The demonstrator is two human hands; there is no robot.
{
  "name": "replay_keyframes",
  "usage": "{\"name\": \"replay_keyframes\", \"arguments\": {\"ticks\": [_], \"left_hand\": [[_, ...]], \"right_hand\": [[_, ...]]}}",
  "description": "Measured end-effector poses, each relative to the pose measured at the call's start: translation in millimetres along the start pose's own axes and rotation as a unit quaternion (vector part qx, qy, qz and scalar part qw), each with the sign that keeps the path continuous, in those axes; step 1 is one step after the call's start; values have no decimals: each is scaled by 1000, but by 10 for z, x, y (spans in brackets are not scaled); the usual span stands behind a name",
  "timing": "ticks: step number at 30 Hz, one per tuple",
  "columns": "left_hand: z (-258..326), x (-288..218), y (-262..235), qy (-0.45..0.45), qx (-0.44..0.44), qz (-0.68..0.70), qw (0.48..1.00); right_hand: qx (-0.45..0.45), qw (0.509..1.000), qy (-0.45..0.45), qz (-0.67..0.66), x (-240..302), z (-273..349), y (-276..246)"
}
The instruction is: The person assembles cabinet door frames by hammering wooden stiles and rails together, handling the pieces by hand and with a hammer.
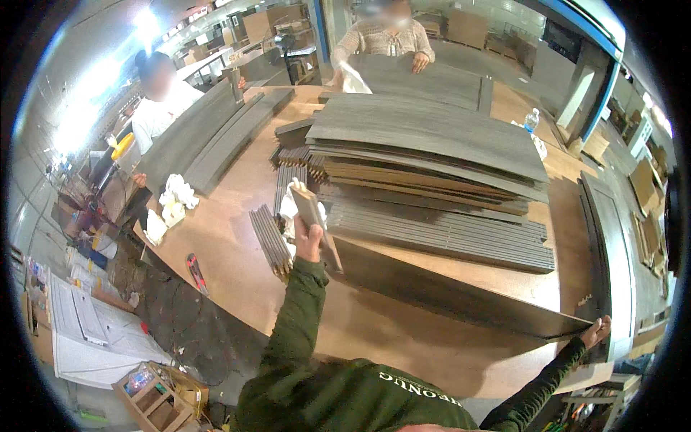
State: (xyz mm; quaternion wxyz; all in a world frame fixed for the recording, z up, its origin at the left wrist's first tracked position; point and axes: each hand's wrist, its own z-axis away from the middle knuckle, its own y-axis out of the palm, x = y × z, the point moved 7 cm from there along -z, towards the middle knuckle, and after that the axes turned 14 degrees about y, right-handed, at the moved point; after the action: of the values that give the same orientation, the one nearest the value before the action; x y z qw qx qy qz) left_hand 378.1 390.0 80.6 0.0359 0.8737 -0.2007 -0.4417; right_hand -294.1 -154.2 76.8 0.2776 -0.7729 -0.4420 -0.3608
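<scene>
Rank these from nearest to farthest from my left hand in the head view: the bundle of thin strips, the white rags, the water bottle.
From the left hand:
1. Bundle of thin strips, just to its left on the table.
2. White rags, farther left near the table edge.
3. Water bottle, far right, beyond the stacked panels.

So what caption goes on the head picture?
Left hand and right hand hold a long dark board on edge beside stacked boards.

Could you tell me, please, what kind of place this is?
Probably a woodworking or furniture workshop: stacks of long grey wood panels cover a large brown wooden worktable, stacked brown cardboard boxes stand behind, and the right hand steadies one long dark panel.
</scene>
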Motion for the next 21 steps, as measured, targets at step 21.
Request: {"name": "replay_keyframes", "arguments": {"ticks": [21], "left_hand": [[-10, -346, 217, -2, 92, 87, 992]], "right_hand": [[-8, 1000, -20, 23, -121, -82, -113]]}}
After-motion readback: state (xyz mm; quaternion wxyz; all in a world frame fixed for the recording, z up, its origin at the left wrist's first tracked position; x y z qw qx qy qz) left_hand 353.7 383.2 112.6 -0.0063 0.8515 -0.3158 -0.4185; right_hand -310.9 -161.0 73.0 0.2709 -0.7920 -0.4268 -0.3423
